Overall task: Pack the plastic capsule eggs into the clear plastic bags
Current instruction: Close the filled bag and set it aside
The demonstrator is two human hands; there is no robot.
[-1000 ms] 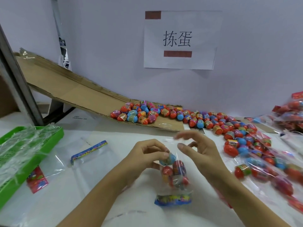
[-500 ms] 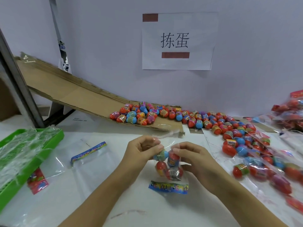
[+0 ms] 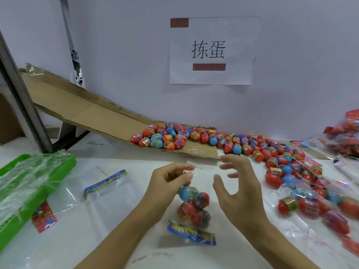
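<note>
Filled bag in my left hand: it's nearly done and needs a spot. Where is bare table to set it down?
Bare white table lies near you, between the left forearm and the flat empty bag. Another strip runs before the cardboard ramp, right of the green tray. The right side is crowded with loose eggs and packed bags.

2 hands (image 3: 171,183), 1 green tray (image 3: 64,164), 1 sign (image 3: 212,50)

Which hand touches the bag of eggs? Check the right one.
Apart. The head view shows the right hand open beside the bag of eggs, with bare table between them; only the left hand pinches the bag's top.
</note>
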